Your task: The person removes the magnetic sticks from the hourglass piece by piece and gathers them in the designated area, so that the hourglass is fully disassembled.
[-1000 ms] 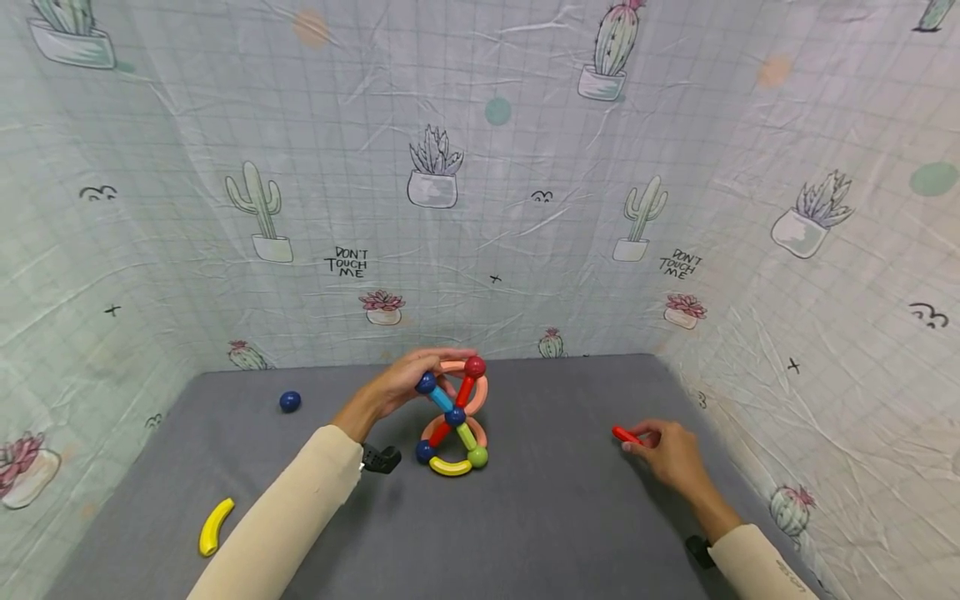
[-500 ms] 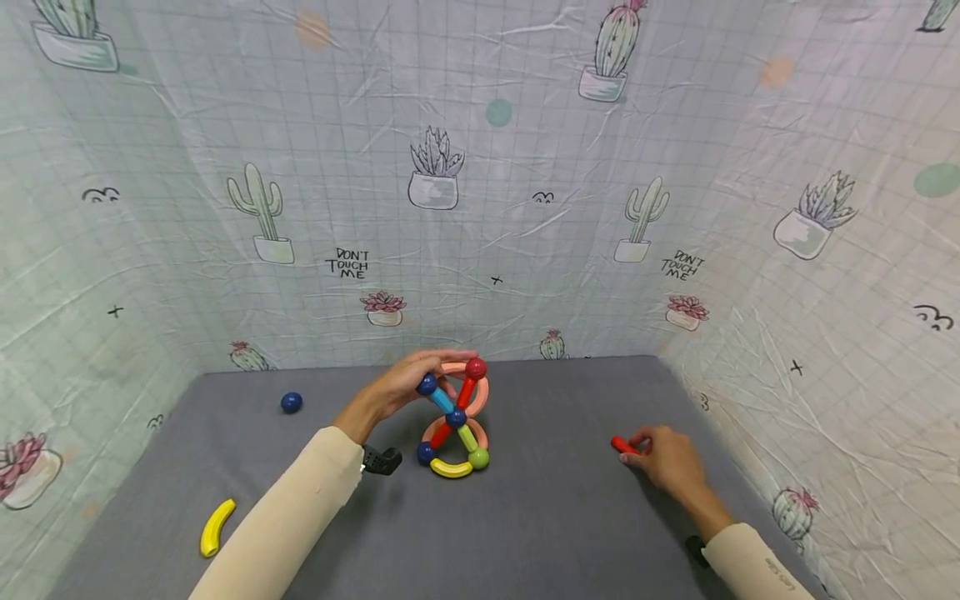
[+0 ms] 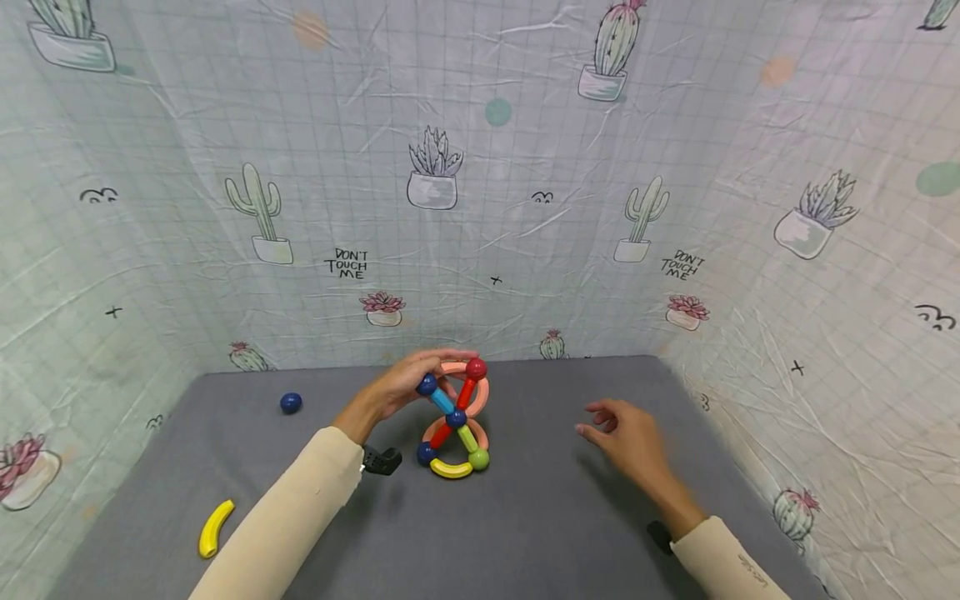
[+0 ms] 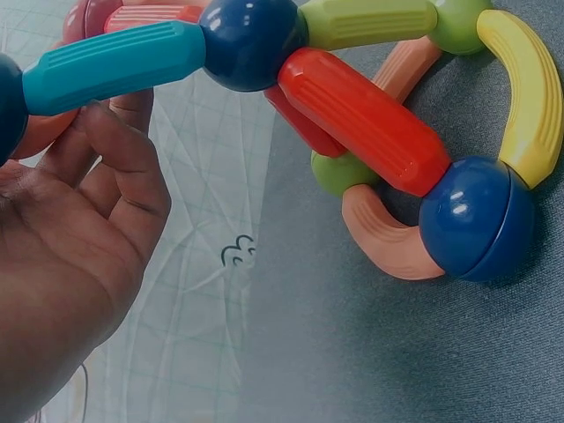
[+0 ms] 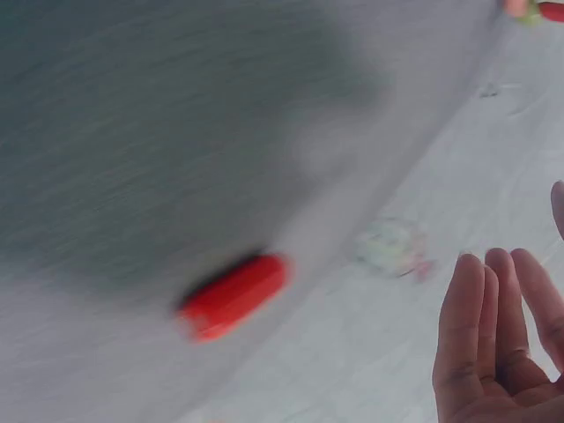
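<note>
The right hand has left the red rod and shifted toward the model, fingers loose and holding nothing. The rod lies on the table, its long axis slanting up rightward in the right wrist view; the left hand grips the upright model's top.

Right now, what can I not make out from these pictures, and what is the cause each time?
Right wrist view: the loose red stick is blurred, apparently by motion.
Head view: that stick does not show; the right hand probably covers it.
Left wrist view: the ends of some fingers of the left hand are hidden behind the structure.
Left wrist view: one blue ball is cut off by the left edge.
</note>
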`<state>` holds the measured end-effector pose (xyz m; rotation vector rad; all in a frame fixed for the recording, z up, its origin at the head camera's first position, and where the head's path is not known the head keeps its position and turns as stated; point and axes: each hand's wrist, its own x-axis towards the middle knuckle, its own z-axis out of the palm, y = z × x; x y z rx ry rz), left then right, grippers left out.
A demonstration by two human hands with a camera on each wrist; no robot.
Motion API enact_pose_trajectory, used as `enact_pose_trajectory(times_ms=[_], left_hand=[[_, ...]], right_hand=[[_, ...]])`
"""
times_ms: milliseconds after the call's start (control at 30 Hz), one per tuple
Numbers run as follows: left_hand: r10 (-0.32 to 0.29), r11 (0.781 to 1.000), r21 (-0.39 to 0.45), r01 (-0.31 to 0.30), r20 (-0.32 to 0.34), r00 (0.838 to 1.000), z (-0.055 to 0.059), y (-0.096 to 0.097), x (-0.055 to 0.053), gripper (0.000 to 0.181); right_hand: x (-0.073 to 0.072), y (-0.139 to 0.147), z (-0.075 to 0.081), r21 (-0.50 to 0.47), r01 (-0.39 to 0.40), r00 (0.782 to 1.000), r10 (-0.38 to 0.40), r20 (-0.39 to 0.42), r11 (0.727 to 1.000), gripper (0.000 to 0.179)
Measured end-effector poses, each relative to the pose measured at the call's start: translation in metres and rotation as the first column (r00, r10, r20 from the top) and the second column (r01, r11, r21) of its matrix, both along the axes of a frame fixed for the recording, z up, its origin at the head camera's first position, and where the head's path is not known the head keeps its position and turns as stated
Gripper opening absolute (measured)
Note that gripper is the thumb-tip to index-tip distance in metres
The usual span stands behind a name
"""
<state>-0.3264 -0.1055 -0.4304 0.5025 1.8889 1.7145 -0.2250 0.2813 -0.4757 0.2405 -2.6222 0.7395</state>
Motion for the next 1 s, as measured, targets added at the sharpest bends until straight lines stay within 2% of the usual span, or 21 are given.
enact_pose_trajectory(times_ms=[100,200,433,533,700,800,867,1000], left_hand=[[0.007,1.0,-0.001,-0.007,-0.001,1.0,-0.001,0.001,0.0,0.055],[0.021,1.0,-0.007,-0.021,0.003,1.0,-0.001,0.003,-0.001,0.055],[0.048,0.999,-0.02,-0.048,0.013,0.999,-0.002,0.005,-0.001,0.049],[0.061,0.998,-0.023,-0.061,0.019,0.998,-0.002,0.006,-0.001,0.046],[0.068,0.998,-0.016,-0.067,0.001,0.998,-0.003,0.007,-0.002,0.042],[0.08,0.996,-0.025,-0.081,-0.014,0.997,-0.003,0.008,-0.002,0.041],[0.098,0.994,-0.035,-0.099,-0.027,0.995,-0.003,0.01,-0.003,0.041],[0.158,0.986,-0.039,-0.161,-0.067,0.985,-0.003,0.011,-0.003,0.038]], right_hand=[[-0.004,-0.022,0.01,-0.068,-0.065,0.998,0.066,0.006,0.996,0.031],[-0.01,-0.043,0.019,-0.142,-0.111,0.991,0.12,0.054,0.984,0.032],[-0.03,-0.085,0.037,-0.291,-0.177,0.955,0.236,0.18,0.94,0.033],[-0.04,-0.1,0.045,-0.355,-0.186,0.928,0.282,0.242,0.916,0.034],[-0.056,-0.119,0.053,-0.52,-0.219,0.854,0.42,0.307,0.826,0.038],[-0.061,-0.126,0.056,-0.582,-0.216,0.816,0.472,0.333,0.784,0.037],[-0.063,-0.129,0.058,-0.6,-0.203,0.803,0.482,0.35,0.774,0.034],[-0.066,-0.135,0.061,-0.63,-0.172,0.796,0.484,0.363,0.757,0.03]])
